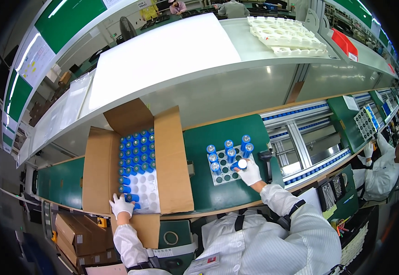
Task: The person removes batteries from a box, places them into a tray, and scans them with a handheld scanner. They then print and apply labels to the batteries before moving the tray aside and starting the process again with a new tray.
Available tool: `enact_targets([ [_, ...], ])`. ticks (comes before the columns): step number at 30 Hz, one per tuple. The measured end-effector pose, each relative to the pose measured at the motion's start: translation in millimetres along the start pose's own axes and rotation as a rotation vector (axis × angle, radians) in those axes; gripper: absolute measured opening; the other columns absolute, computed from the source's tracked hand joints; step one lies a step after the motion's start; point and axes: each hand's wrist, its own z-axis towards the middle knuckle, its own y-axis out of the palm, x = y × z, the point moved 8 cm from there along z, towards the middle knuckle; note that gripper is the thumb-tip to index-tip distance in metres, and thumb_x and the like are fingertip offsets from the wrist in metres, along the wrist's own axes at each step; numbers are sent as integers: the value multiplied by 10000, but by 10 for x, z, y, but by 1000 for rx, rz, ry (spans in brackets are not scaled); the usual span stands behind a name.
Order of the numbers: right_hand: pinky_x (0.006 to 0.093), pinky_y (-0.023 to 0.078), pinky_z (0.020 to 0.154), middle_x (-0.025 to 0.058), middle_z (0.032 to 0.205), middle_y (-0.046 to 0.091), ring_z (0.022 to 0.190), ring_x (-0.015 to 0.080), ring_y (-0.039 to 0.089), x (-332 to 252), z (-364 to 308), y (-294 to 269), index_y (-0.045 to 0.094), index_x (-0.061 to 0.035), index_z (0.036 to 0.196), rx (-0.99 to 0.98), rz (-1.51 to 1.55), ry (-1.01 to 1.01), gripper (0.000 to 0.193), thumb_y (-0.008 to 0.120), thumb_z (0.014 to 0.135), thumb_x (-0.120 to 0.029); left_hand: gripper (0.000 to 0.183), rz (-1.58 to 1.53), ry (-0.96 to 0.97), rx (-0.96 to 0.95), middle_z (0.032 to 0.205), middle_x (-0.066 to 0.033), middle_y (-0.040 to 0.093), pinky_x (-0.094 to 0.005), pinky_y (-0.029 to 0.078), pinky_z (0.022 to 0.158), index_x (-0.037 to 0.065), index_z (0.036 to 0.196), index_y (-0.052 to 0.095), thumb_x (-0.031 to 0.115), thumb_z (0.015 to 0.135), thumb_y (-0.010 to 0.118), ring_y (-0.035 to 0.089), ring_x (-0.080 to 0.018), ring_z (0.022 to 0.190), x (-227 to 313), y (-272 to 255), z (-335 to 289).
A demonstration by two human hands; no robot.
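Note:
My right hand (250, 174), white-gloved, is closed on a battery cell whose pale round end (242, 164) faces up, over the grey holder plate (222, 176) full of round holes. Several blue cylindrical cells (230, 155) stand upright in that plate. In the open cardboard box (174, 160) at left, rows of blue cells (136, 149) fill the far part of a white tray with round pockets (145, 189). My left hand (120, 206), also gloved, is at the box's near left corner, fingers apart beside the nearest cells (131, 198); the hand partly covers one.
A green work mat (199, 192) lies under the plate, with a black-handled tool (266, 160) at its right. Roller conveyor rails (296, 142) run off to the right, where a co-worker (378, 169) works. Overhead, a shelf (245, 36) holds white plastic trays (286, 36).

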Motion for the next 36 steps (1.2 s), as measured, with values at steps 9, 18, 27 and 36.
enact_targets([
  [9, 441, 512, 844, 201, 1044, 639, 979, 386, 631, -12, 93, 254, 645, -18, 1099, -120, -118, 21, 506, 791, 762, -366, 615, 8, -70, -42, 1578, -38, 275, -449, 297, 1140, 204, 1260, 660, 425, 708, 818, 163, -334, 1467, 32, 94, 121],
  [18, 482, 532, 791, 245, 1010, 659, 908, 425, 657, -3, 148, 381, 638, 19, 1019, -161, -197, 117, 484, 764, 790, -388, 546, 8, -15, 56, 1534, -55, 361, -443, 302, 1136, 151, 1154, 719, 403, 682, 831, 223, -341, 1443, 76, 143, 255],
  [27, 481, 525, 768, 236, 949, 661, 881, 428, 647, 42, 105, 375, 652, -29, 978, -118, -171, 129, 408, 778, 770, -358, 385, -928, -144, 366, 1198, -175, 616, -342, 496, 931, -56, 1222, 538, -9, 862, 665, 600, -238, 1087, -479, 250, 114],
  [36, 339, 539, 770, 181, 1139, 632, 863, 280, 666, -945, 101, -368, 532, -14, 1312, -189, -50, -61, 689, 817, 743, -279, 531, -2462, 240, -383, 1332, -248, 494, -541, 374, 1104, -83, 1291, 447, 318, 969, 578, 474, -388, 1275, 1192, -576, -1053],
])
